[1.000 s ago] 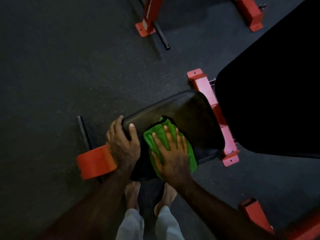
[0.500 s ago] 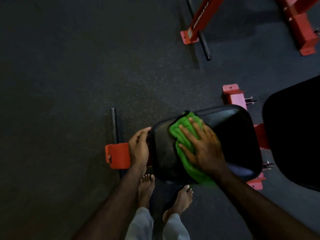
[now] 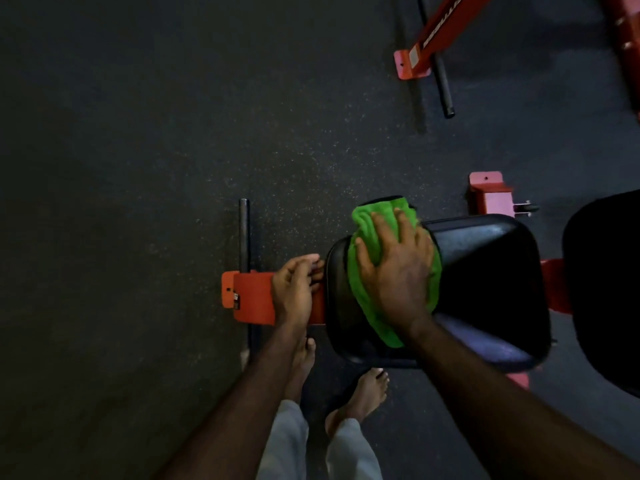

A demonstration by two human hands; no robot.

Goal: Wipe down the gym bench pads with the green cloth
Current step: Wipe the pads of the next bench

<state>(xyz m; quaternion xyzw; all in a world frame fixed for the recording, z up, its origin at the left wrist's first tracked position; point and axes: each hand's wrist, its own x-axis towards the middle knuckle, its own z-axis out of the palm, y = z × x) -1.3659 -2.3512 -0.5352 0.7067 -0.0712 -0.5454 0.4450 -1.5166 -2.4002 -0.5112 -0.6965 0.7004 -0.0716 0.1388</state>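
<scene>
The black seat pad (image 3: 485, 271) of a red-framed gym bench lies below me, right of centre. A bright green cloth (image 3: 367, 299) is spread over its left part and reaches past the pad's far edge. My right hand (image 3: 394, 271) presses flat on the cloth with its fingers spread and pointing away from me. My left hand (image 3: 294, 289) rests on the red frame end (image 3: 252, 299) beside the pad's left edge, its fingers loosely bent and touching the pad's side. A second black pad (image 3: 602, 289) shows at the right edge.
A black crossbar (image 3: 243, 233) runs through the red frame end on the dark rubber floor. My bare feet (image 3: 367, 396) stand just under the pad's near edge. Another red frame with a black bar (image 3: 440, 74) stands at the top right.
My right hand has slid the green cloth away from me, up to the pad's far left edge. The left hand has shifted from the pad's corner onto the red frame.
</scene>
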